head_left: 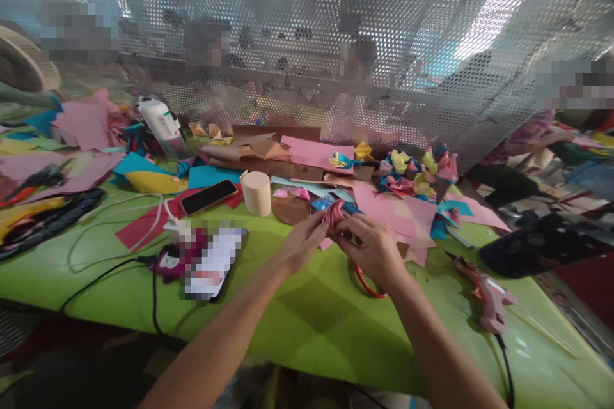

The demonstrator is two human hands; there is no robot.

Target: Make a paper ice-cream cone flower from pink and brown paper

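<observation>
Both my hands meet over the middle of the green table (307, 313). My left hand (302, 241) pinches the left side of a small rolled pink paper flower (334, 214). On its right side, the fingers of my right hand (369, 239) are closed against the same flower. Under my right hand lie red-handled scissors or a red ring (367, 284), mostly covered, so I cannot tell which. Just beyond the flower is a piece of blue paper (323, 202). Sheets of pink paper (398, 214) spread out to the right of my hands.
A pink glue gun (487, 297) with a cord lies at the right. To the left are a lit phone (218, 262), a dark phone (210, 197), a purple power strip (175, 259) and a cream tape roll (256, 193). Finished paper flowers (407, 169) sit before a perforated metal screen (288, 64).
</observation>
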